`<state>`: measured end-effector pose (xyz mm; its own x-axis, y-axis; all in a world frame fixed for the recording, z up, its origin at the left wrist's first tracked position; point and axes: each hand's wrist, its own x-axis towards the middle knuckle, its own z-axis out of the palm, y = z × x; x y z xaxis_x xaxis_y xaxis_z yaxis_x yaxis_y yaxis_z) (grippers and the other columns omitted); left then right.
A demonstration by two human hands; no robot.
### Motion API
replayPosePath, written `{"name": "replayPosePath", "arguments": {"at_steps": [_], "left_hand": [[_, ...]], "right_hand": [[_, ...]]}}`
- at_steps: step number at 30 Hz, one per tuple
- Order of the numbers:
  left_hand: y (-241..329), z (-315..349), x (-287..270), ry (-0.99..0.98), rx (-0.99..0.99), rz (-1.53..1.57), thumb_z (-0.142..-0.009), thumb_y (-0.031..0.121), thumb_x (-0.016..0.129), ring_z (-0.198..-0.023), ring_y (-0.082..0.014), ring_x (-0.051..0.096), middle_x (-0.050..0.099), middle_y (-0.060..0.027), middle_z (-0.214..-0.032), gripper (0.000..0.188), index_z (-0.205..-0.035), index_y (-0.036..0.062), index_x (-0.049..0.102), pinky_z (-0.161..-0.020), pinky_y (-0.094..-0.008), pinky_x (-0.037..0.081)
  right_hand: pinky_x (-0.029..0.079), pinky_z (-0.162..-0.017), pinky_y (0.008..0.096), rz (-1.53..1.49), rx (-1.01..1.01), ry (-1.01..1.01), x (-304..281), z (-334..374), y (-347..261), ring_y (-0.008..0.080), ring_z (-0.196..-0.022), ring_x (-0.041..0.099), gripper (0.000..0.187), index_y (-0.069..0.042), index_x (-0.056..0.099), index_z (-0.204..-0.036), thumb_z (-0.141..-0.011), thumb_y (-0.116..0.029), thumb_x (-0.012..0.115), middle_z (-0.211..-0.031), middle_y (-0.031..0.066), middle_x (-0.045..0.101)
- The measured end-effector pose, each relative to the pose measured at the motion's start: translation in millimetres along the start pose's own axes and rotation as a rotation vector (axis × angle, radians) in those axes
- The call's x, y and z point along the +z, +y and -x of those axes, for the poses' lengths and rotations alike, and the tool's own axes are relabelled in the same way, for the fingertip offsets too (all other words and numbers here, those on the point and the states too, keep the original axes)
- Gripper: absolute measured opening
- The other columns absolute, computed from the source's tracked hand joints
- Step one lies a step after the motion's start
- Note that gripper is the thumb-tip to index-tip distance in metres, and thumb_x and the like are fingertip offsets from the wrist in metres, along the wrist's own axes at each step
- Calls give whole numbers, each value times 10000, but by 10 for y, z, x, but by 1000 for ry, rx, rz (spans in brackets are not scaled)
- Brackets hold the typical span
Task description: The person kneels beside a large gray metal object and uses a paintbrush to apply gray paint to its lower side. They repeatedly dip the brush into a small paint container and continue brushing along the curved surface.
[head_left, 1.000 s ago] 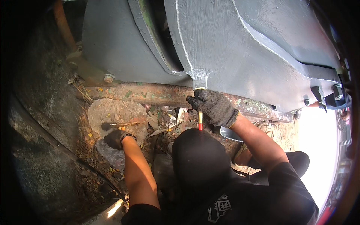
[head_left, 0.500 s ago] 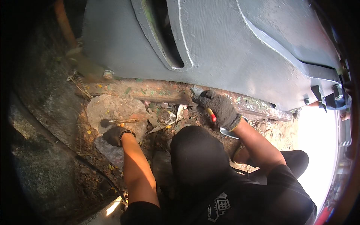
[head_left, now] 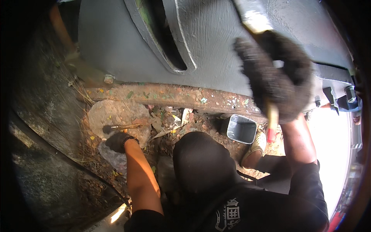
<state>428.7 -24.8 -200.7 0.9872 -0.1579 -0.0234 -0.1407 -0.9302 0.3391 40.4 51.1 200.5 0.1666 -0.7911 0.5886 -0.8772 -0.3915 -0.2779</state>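
Note:
My right hand (head_left: 284, 77), in a dark knit glove, is raised before the grey-painted metal panel (head_left: 216, 50). It grips a paintbrush (head_left: 273, 116) with a yellow, red-tipped handle; the bristle end points up toward the panel, blurred by motion. I cannot tell whether the bristles touch it. Low at the left, my gloved left hand (head_left: 116, 142) rests against a pale stone (head_left: 110, 115), beside a clear plastic bag (head_left: 112, 156). Its fingers are lost in shadow. Just beyond it, a second brush (head_left: 123, 127) with dark bristles lies on the stone.
A rusty beam (head_left: 174, 94) with flaking paint runs along the panel's lower edge. A square metal tin (head_left: 241, 131) with grey inside stands by my shoe (head_left: 258, 143). Dry leaves litter the ground. A black cable (head_left: 65, 149) crosses the left side, near a rough wall (head_left: 42, 166).
My right hand has risen from the beam with the paintbrush, up and to the right in front of the panel. This uncovers the tin. My left hand stays in place.

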Motion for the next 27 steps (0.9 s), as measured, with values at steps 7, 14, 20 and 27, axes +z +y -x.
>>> {"name": "replayPosePath", "arguments": {"at_steps": [7,14,20,27], "left_hand": [[78,131,-56,1,14,81,-1036,240,575,-819,-340,776,694,-198,-1039,321,-1157,-49,504,-567,-409,642],[147,298,-337,-14,-5,50,-1058,230,534,-855,-341,778,691,-192,-1050,278,-1165,-26,524,-574,-407,644],[-7,0,-13,-46,68,-104,-1056,248,564,-840,-260,778,703,-183,-1065,359,-1205,-78,547,-576,-375,635],[-44,-94,34,-57,267,-412,-1009,350,674,-948,-223,766,725,-153,-1076,489,-1238,-74,590,-682,-343,632]], "right_hand": [[554,-804,453,133,-437,-428,1405,983,1077,341,-975,684,474,-91,638,-1388,-931,-207,688,-1144,161,674],[572,-883,468,-36,-100,-664,1367,1366,1054,379,-1058,696,476,-65,598,-1421,-964,-189,643,-1218,213,665],[619,-802,379,219,-172,-213,267,405,620,290,-950,737,482,-146,690,-1354,-885,-68,767,-1159,150,702],[529,-642,372,-66,273,-182,294,388,472,160,-672,654,210,-79,782,-1020,-968,-282,785,-666,44,638]]}}
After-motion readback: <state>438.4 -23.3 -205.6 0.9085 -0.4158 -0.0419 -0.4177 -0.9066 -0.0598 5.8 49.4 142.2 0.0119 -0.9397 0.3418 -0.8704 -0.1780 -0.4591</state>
